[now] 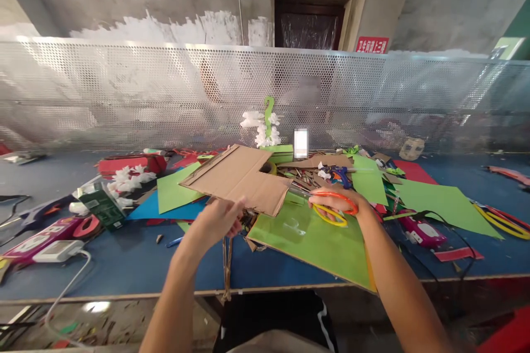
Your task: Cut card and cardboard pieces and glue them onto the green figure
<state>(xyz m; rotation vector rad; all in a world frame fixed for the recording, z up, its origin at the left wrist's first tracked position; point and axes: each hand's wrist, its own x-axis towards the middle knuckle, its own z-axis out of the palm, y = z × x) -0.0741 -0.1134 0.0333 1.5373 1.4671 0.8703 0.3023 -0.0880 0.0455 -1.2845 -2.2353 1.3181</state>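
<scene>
My left hand (227,214) pinches the lower edge of a brown piece of cardboard (238,175), which has a notch cut into its right side. In my right hand (331,204) is a pair of scissors (336,215) with orange and yellow handles. Their blades point left toward the cardboard's right end; whether they touch it I cannot tell. Under both hands lies a green board (314,240) on the blue table. Beyond the cardboard stands a green hook-shaped piece (269,116) with white tufts around it.
A blue glue gun (342,176) lies among cardboard scraps. Green sheets (443,204) spread to the right, near a second pair of scissors (507,223). At left are a dark green box (101,204) and a white charger (58,251) with a cable. A perforated metal screen (165,94) closes the back.
</scene>
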